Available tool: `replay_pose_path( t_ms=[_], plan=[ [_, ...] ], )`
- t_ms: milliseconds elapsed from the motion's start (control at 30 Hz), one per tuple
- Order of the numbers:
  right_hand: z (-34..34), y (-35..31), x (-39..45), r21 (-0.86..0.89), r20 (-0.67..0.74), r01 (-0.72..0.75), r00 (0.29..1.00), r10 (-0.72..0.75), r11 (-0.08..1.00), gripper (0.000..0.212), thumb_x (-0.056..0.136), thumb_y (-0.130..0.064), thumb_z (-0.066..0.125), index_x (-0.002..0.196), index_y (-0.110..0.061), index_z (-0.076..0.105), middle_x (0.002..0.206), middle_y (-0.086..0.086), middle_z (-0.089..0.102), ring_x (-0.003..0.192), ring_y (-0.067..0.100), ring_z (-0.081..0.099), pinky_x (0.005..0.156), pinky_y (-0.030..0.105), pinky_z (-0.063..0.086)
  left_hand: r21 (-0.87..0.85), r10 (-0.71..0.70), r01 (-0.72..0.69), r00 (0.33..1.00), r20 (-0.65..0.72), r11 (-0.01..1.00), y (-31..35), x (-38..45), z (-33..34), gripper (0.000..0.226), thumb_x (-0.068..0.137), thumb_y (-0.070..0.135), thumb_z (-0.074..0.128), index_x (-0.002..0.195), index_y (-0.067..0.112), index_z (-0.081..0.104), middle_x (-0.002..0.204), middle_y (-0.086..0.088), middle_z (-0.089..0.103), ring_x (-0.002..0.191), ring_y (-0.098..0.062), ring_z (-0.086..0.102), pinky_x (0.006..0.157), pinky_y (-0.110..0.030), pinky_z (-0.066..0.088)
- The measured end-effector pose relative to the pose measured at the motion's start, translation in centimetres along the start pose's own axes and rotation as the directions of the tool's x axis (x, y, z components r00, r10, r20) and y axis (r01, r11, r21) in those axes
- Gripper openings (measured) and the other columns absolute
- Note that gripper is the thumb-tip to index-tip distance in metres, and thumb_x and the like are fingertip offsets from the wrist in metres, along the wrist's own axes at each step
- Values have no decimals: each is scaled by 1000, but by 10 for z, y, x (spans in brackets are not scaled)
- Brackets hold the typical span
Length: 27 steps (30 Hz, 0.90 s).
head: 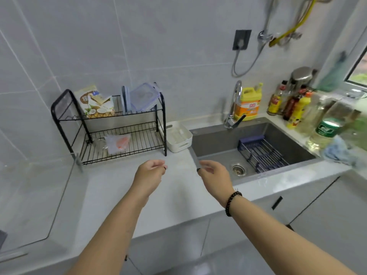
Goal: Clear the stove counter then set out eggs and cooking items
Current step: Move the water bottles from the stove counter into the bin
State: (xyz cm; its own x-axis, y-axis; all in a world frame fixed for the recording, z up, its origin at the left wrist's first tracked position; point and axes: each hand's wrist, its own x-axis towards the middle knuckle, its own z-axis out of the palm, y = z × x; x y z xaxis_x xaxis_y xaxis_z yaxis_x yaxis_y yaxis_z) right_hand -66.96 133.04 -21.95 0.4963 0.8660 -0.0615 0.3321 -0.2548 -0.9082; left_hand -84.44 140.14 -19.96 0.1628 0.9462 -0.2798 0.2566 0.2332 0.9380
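Above the tabletop (123, 187), left hand (148, 175) and right hand (215, 175) hovered loosely curled, empty — dish rack (111, 124) beyond, nearer the left.

Both hands, left (151, 175) and right (213, 175), loosely curled (holding nothing) above counter (174, 195) near its front edge, beside sink (218, 135); black rack (111, 126) toward back edge.

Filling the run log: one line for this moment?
left hand: empty, loosely curled | right hand: empty, loosely curled | both over counter | rack untouched
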Motion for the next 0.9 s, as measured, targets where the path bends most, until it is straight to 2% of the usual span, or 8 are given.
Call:
replay_pose_path(
  t_ms=[200,300,367,500,567,700,833,900],
  plan=[
    [-103,36,-3,-14,-97,-30,995,28,999,35,91,-22,57,125,-19,61,125,-3,60,117,13,55,100,37,48,29,55,-61,985,162,998,24,-13,105,19,90,13,59,107,18,65,103,-1,70,100,-15,64,92,-36,51],
    [-153,55,-11,13,-181,-69,981,70,998,32,89,-22,59,121,-22,63,115,-2,64,106,13,60,86,27,51,52,85,-101,963,255,993,34,-25,159,17,90,11,57,102,21,65,105,-3,70,102,-19,64,92,-38,51],
    [-185,69,-21,43,-243,-94,965,102,995,32,89,-21,59,120,-23,64,113,-1,65,104,12,60,82,24,50,73,95,-125,941,324,989,40,-34,196,19,90,10,56,105,19,65,106,-3,70,103,-19,64,92,-39,52],
    [-236,91,-40,88,-328,-133,932,155,987,23,91,-22,58,113,-29,62,120,0,60,111,12,57,79,21,47,83,102,-155,886,452,984,49,-49,259,20,90,12,60,107,18,66,94,0,71,101,-18,65,85,-35,52],
    [-263,104,-52,106,-410,-155,893,186,982,25,90,-23,58,114,-29,62,121,2,61,111,14,58,87,26,49,96,106,-183,844,526,978,56,-60,293,19,89,13,61,107,19,66,96,0,71,100,-17,65,83,-31,52],
    [-304,122,-77,131,-520,-210,817,248,969,27,91,-24,59,117,-27,63,114,3,62,101,14,59,85,26,49,99,113,-231,754,647,968,64,-82,343,16,89,14,63,104,20,65,103,-1,71,100,-14,65,88,-33,53],
    [-354,143,-108,206,-642,-266,690,335,942,26,90,-23,60,115,-26,66,110,0,64,97,10,59,78,22,46,104,80,-237,654,752,966,64,-104,401,18,89,13,64,106,18,65,103,-3,71,99,-14,66,87,-32,52],
    [-379,156,-124,250,-697,-277,614,371,928,26,90,-22,60,115,-25,66,109,-2,64,100,9,58,77,21,44,117,62,-260,589,805,959,64,-115,433,14,90,13,63,101,21,64,105,-3,71,101,-15,66,87,-32,52]
  ],
)
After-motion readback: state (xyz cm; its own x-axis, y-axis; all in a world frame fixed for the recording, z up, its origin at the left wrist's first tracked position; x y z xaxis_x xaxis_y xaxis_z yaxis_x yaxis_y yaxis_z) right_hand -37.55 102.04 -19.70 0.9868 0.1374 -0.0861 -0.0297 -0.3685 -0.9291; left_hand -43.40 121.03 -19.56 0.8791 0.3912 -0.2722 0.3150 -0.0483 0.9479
